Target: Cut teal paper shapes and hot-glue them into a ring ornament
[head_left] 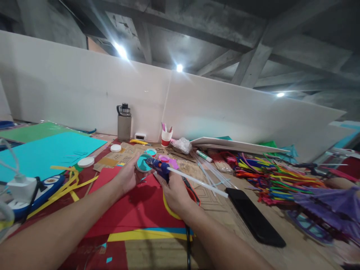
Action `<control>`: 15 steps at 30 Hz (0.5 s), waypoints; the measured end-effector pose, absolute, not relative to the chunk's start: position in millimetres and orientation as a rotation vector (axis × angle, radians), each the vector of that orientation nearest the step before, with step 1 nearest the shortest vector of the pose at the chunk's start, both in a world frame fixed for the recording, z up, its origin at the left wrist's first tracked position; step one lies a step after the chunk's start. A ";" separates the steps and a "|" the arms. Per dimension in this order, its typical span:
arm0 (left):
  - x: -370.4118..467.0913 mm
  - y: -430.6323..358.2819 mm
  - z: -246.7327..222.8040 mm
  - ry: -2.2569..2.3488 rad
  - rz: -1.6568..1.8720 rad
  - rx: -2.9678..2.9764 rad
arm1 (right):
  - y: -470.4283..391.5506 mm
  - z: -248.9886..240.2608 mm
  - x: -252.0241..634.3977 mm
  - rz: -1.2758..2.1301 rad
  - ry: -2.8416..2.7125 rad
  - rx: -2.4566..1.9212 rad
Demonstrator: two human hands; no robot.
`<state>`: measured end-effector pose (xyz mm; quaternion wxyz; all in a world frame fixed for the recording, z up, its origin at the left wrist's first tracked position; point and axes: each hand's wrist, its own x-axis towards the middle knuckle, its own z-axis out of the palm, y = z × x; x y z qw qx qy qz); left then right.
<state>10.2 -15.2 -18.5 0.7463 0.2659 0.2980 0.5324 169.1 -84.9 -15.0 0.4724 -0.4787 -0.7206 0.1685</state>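
Observation:
My left hand (129, 175) is closed around the side of a small round cup (141, 165) with a white rim and a teal inside, tilted toward me. In my right hand (176, 190) is a blue hot glue gun (161, 167), its dark nozzle end at the cup's opening. A long translucent glue stick (199, 182) sticks out of the gun's back. Beneath both hands lie red paper sheets (123, 206), with yellow and blue edges showing below. Just beyond stand another teal-filled cup (151, 152) and a pink one (164, 159).
A black phone (254, 217) lies to the right, near colourful pipe cleaners (270, 176). At the back stand a grey bottle (124, 123) and a cup of pens (167, 138). Teal sheets (56, 150), yellow strips (70, 180) and a power strip (22, 191) are left. A black cord (188, 243) hangs below.

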 end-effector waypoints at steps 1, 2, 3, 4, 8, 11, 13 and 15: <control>9.3 -14.5 -19.9 0.650 1.159 0.594 | -85.0 -14.8 168.8 0.421 -1.766 -1.166; 8.3 -13.8 -21.3 0.647 1.152 0.607 | -85.2 -14.4 168.6 0.429 -1.772 -1.159; 7.4 -13.4 -22.3 0.646 1.145 0.616 | -85.5 -13.9 168.3 0.433 -1.773 -1.155; 6.7 -13.3 -22.8 0.646 1.138 0.621 | -85.9 -13.5 168.0 0.435 -1.769 -1.153; 6.6 -17.2 -18.6 0.673 1.109 0.613 | -86.5 -12.2 167.3 0.447 -1.747 -1.161; 8.4 -21.5 -13.1 0.646 1.120 0.579 | -84.6 -13.6 167.7 0.448 -1.725 -1.170; 9.2 -22.4 -12.1 0.644 1.135 0.532 | -82.2 -16.2 168.6 0.443 -1.719 -1.156; 8.9 -21.0 -14.1 0.633 1.149 0.504 | -79.8 -19.5 169.6 0.415 -1.735 -1.151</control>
